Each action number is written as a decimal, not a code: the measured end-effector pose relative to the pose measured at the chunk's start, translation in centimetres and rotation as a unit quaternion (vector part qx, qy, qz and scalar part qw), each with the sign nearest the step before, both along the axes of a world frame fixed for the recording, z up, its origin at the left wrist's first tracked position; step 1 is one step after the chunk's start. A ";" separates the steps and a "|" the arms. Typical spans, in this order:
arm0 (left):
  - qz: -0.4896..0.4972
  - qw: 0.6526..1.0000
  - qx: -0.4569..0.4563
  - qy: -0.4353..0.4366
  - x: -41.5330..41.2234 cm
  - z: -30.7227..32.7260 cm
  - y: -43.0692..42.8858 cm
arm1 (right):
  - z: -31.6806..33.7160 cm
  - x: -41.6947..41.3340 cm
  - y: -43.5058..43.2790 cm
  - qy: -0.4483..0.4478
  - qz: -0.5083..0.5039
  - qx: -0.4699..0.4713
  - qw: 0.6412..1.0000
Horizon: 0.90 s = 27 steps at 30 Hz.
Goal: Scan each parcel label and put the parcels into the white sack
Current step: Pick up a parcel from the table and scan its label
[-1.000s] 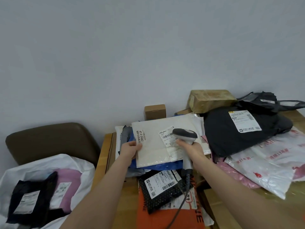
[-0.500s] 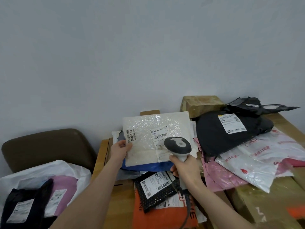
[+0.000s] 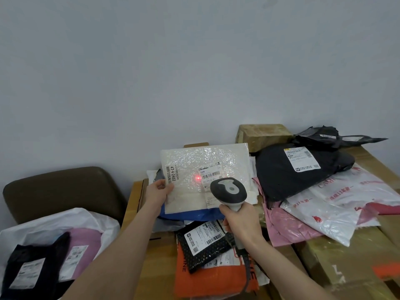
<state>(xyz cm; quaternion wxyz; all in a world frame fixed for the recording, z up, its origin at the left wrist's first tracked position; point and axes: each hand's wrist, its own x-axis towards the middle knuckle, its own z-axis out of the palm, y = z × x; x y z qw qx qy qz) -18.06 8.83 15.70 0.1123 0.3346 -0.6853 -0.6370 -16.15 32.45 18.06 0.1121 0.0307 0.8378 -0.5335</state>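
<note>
My left hand (image 3: pixel 157 191) grips the left edge of a white bubble mailer (image 3: pixel 190 167), tilted up so its face shows. Its label (image 3: pixel 211 174) sits right of centre, with a red scanner dot just left of the barcode. In my right hand (image 3: pixel 240 221) is a grey and black barcode scanner (image 3: pixel 228 191), whose head points at the mailer from just in front of it. The open white sack (image 3: pixel 71 219) lies at the lower left and holds a black parcel (image 3: pixel 32 267) and a pink parcel (image 3: pixel 84 243).
Other parcels cover the table: a black bubble mailer (image 3: pixel 203 241) on an orange bag (image 3: pixel 207 280), a big black bag (image 3: pixel 292 169), a white bag (image 3: pixel 346 202), a pink bag (image 3: pixel 287 226), and brown boxes (image 3: pixel 262 135). A brown chair (image 3: pixel 60 187) stands behind the sack.
My left hand has lifted and tilted the white mailer up off the pile. The scanner has drawn back a little toward me, and a red dot now shows beside the label.
</note>
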 end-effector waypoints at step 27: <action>0.042 0.999 -0.014 0.019 2.6 0.9 -0.3 | 3.1 0.8 -0.6 -0.093 -0.001 -0.217 0.972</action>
